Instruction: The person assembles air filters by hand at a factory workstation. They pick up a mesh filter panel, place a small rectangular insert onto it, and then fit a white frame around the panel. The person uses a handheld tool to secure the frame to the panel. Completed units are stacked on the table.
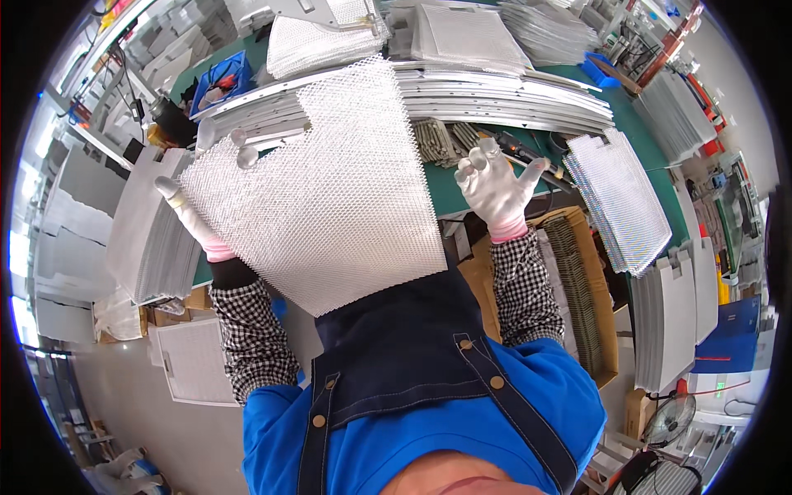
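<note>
A silver metal mesh sheet [346, 198] with a notch cut in its upper left part is held up in front of my apron, tilted over the bench. My left hand [195, 221], in a white glove with a pink cuff, grips its left side. The thumb lies outside the left edge, and several fingertips show near the notch; the palm is mostly hidden by the sheet. My right hand [498, 191], gloved the same way, is raised to the right of the sheet with fingers spread, apart from it and holding nothing. Below it lies a dark-handled tool [528, 154].
Long metal strips [511, 97] lie across the green bench [660, 177]. Mesh stacks [623, 198] stand right; panel stacks [153, 231] stand left. A blue bin [223, 81] sits back left. A cardboard box [606, 330] with rows of strips is beneath my right forearm.
</note>
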`<action>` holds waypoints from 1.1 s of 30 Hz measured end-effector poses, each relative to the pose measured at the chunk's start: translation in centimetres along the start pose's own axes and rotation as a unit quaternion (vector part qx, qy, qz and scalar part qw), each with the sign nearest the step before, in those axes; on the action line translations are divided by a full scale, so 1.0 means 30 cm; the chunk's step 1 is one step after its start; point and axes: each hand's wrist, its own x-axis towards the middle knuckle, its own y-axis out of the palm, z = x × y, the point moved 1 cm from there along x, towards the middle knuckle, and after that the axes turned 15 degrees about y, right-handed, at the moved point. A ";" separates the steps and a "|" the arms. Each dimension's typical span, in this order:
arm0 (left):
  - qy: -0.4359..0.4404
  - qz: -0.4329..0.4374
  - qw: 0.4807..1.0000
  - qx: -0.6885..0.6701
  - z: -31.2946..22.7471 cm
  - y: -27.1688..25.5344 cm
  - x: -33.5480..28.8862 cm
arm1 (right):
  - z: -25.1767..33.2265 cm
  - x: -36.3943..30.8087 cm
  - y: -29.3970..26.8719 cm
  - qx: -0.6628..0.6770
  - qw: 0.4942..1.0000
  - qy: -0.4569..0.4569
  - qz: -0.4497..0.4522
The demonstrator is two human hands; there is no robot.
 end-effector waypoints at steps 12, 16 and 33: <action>0.097 -0.120 0.973 0.169 -0.025 0.013 0.036 | -0.144 0.137 0.177 -0.437 0.794 0.248 -0.342; 0.137 -0.114 0.944 0.277 -0.077 0.045 0.075 | -0.243 0.139 0.149 -0.441 0.795 0.243 -0.339; 0.163 -0.115 0.784 0.588 0.080 -0.171 -0.021 | -0.250 -0.064 0.045 -0.471 0.696 0.242 -0.486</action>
